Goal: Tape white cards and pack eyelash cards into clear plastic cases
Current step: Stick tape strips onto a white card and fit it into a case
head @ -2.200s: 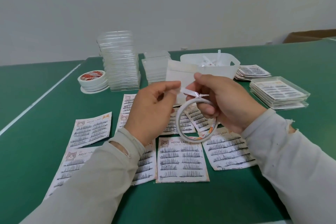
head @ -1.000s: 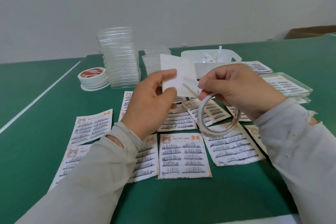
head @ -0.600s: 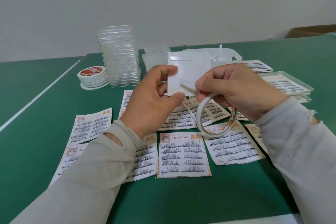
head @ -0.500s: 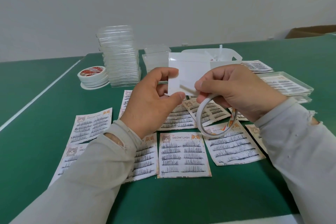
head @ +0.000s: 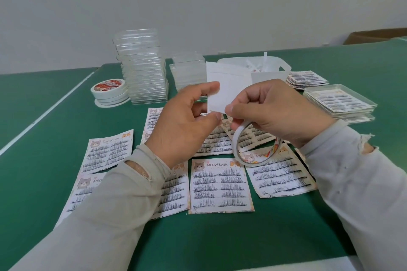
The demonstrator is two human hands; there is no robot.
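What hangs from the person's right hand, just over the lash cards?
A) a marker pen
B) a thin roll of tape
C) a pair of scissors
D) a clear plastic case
B: a thin roll of tape loops down from the right hand, while the left hand pinches a white card.

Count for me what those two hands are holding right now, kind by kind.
White card: 1, pinched by the left hand
Tape roll: 1, held by the right hand
Total: 2
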